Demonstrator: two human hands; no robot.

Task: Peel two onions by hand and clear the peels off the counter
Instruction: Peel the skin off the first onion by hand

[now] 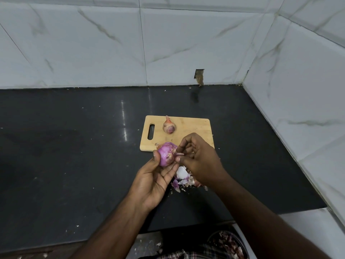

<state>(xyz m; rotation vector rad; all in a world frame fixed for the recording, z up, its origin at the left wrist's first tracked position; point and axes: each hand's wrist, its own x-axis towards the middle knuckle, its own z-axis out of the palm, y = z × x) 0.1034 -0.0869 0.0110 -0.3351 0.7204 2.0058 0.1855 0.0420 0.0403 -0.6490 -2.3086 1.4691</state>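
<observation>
The right hand (199, 157) hides part of the heap of purple and white onion peels (183, 179) on the black stone tabletop (74, 146), whose left stretch lies bare. The left hand (155, 182) cups the half-peeled purple onion (166, 154) in curled fingers; the right fingers pinch its skin. An unpeeled reddish onion (169, 125) sits on the pale wooden chopping board (194, 129).

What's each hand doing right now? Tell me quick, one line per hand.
Left hand: holds the purple onion, fingers curled round it.
Right hand: pinches a bit of peel at the onion's side.
</observation>
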